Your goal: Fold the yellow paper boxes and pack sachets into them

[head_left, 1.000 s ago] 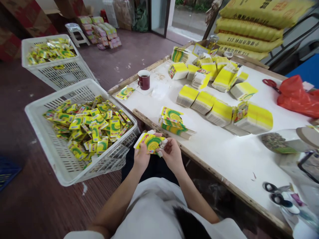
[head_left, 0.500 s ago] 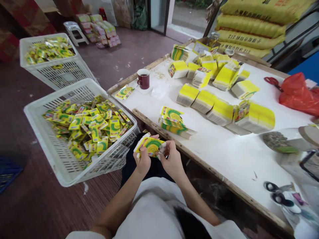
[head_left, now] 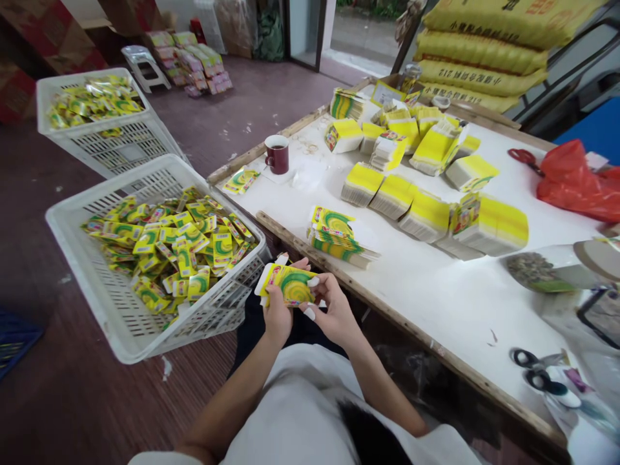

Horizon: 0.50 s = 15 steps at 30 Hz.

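Above my lap I hold a small yellow-and-green cardboard box [head_left: 293, 284]. My left hand [head_left: 278, 316] is closed round its left part, thumb on the printed front and fingers behind. White flaps stick out at that left end. My right hand [head_left: 334, 313] has thumb and fingertips curled at the right end of the same box, touching its edge. Just beyond, on the table, lies a stack of flat printed cartons [head_left: 334, 232]. To the left stands a white plastic crate [head_left: 82, 258] filled with small filled yellow boxes [head_left: 184, 252].
Rows of bundled cartons [head_left: 421, 206] cover the middle of the white table [head_left: 411, 297]. A dark red mug [head_left: 277, 158] stands near its left edge, scissors [head_left: 537, 371] lie at the right. A second crate [head_left: 121, 145] sits behind the first. Yellow sacks [head_left: 484, 58] are piled at the back.
The right hand's thumb and fingers have shifted and spread a little at the box's right end. The box shows its front more flatly. My left hand still grips it.
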Available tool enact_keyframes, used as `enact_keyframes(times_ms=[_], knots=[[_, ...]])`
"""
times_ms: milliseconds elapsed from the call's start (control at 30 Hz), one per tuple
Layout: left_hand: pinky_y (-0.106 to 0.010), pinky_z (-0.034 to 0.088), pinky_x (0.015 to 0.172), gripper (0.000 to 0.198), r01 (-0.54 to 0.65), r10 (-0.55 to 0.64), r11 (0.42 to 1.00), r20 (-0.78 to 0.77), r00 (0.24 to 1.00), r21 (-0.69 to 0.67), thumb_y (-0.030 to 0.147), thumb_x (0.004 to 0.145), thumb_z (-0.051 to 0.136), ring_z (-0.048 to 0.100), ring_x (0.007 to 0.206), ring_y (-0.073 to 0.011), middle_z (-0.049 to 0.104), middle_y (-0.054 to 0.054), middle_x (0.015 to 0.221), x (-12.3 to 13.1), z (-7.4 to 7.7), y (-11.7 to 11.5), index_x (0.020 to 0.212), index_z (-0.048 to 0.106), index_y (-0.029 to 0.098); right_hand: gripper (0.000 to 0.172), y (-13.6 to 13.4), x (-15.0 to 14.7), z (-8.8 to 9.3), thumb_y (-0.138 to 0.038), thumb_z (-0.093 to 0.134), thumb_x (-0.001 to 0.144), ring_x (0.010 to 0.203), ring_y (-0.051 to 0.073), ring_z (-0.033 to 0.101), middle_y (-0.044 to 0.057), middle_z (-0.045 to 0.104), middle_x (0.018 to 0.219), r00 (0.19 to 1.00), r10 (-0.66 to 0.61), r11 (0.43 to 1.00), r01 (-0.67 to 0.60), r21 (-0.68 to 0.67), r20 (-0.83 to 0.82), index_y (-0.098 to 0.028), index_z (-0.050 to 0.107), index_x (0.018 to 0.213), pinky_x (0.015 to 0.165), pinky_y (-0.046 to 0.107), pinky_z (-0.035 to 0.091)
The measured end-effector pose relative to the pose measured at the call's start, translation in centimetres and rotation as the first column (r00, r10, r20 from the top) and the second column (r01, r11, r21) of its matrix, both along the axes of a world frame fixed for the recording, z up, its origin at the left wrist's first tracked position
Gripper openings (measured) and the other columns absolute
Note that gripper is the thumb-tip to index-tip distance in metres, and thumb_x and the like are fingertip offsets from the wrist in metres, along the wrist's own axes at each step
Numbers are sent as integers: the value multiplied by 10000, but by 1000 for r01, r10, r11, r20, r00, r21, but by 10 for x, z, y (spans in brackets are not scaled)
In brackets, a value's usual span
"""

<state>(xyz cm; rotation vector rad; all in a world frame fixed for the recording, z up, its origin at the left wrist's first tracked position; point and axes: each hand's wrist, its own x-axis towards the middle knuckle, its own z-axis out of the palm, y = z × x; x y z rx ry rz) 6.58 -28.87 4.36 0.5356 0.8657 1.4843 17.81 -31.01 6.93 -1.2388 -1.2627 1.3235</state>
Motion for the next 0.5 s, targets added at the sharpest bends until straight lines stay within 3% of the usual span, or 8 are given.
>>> enact_keyframes(times_ms=[100, 267, 400, 500], knots=[[-359, 574, 804, 647, 49, -48, 999, 156, 987, -2, 771, 757, 583, 682, 840, -234, 698, -81, 852, -2, 13, 7, 946, 708, 166, 340, -2, -3, 3, -246, 709, 780, 735, 122, 513, -28, 574, 850, 996, 94, 995, -94, -25, 9, -237, 463, 1015, 630, 238, 402], [-245, 534, 662, 549, -55, 76, 995, 247, 966, -88, 736, 730, 643, 533, 597, -113, 511, 27, 650, 0, 14, 14, 704, 571, 192, 334, -2, -5, 5, -195, 710, 727, 708, 130, 486, -40, 555, 825, 970, 149, 989, -144, -39, 192, -241, 505, 987, 639, 258, 402], [-318, 553, 744, 654, 0, 17, 994, 150, 989, -113, 809, 599, 702, 606, 698, -164, 612, -4, 765, 4, 4, 8, 843, 630, 207, 367, 3, 5, 1, -215, 723, 745, 667, 126, 471, -62, 512, 752, 974, 82, 996, -73, -48, 210, -248, 512, 1043, 619, 256, 377], [-370, 549, 803, 698, 90, -67, 988, 172, 983, -129, 843, 659, 613, 652, 846, -228, 676, -55, 884, 10, 3, 4, 947, 667, 209, 327, 6, 11, -2, -318, 716, 804, 649, 117, 416, -62, 453, 739, 999, 6, 1000, -5, -19, 54, -241, 514, 1049, 591, 251, 336]])
